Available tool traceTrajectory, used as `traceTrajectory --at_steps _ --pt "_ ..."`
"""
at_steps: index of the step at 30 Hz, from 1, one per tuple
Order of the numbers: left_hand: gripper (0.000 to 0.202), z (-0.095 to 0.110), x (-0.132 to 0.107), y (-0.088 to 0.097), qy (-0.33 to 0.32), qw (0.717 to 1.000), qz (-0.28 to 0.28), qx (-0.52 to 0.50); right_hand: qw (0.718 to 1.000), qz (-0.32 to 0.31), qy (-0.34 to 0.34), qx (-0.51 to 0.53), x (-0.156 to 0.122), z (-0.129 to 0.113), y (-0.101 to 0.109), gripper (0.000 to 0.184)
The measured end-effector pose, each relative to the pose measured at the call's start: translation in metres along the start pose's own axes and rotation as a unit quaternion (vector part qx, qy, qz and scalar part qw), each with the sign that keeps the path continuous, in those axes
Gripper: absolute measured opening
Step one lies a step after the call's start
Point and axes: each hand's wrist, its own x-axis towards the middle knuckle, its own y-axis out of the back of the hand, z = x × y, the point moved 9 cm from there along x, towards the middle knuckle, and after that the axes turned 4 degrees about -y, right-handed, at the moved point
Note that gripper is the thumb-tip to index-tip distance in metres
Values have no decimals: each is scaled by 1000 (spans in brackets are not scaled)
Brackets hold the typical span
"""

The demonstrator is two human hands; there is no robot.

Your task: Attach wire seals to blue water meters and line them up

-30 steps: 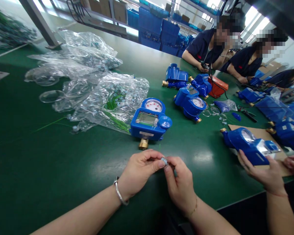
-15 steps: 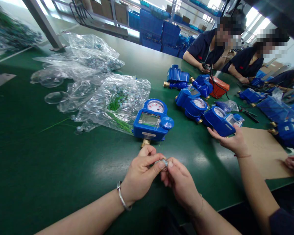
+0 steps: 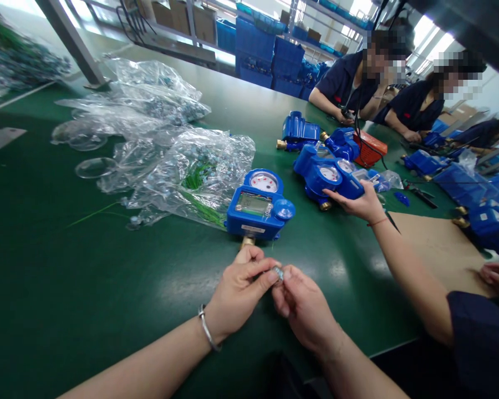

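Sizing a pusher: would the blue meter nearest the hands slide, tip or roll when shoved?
The blue meter likely slides rather than rolls: it lies flat and broad on the green table. Its brass fitting hints it is heavy for its size. The glossy plastic shell may be slippery to grip.

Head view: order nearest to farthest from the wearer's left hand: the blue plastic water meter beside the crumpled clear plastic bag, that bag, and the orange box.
From the left hand:
1. Blue plastic water meter, just ahead.
2. Crumpled clear plastic bag, ahead-left.
3. Orange box, far right.
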Motion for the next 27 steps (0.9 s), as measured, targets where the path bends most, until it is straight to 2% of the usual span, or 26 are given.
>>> traceTrajectory --at_steps 2,4,6,7,8,10,12,16,18,21,23,24,25,27 --pt "25 2 -2 4 0 1000 26 -9 995 21 45 -89 -4 -10 8 34" --pt "27 2 -4 6 17 999 38 17 961 39 102 -256 -9 -23 14 32" --pt "23 -1 -5 1 56 995 4 84 898 63 174 -398 -15 -37 15 27" --pt "29 -3 -6 -4 76 990 -29 116 876 70 199 -434 -17 -42 15 26" --pt "36 -6 -6 -11 89 984 -66 138 866 74 212 -446 -18 -44 16 24" --pt "44 -10 -8 -24 98 975 -127 151 876 76 207 -429 -18 -42 20 22" --pt "43 -11 -7 -30 100 974 -138 146 890 77 192 -408 -16 -38 23 21" --pt "35 -12 -5 -32 106 981 -106 120 908 67 167 -379 -11 -32 24 24" --pt "33 -11 -5 -31 102 985 -89 110 916 56 153 -366 -6 -29 21 32" --pt "33 -7 -5 -27 89 988 -66 110 940 13 108 -323 0 -19 13 38" --pt "35 -6 -5 -24 89 989 -53 106 938 6 105 -331 -2 -16 9 35" --pt "36 -7 -5 -23 95 989 -44 99 921 19 127 -367 -4 -19 8 31" --pt "36 -8 -5 -21 105 990 -35 89 889 40 166 -425 -9 -24 7 28" --pt "37 -10 -5 -20 123 990 -22 63 787 76 257 -556 -20 -34 0 22"
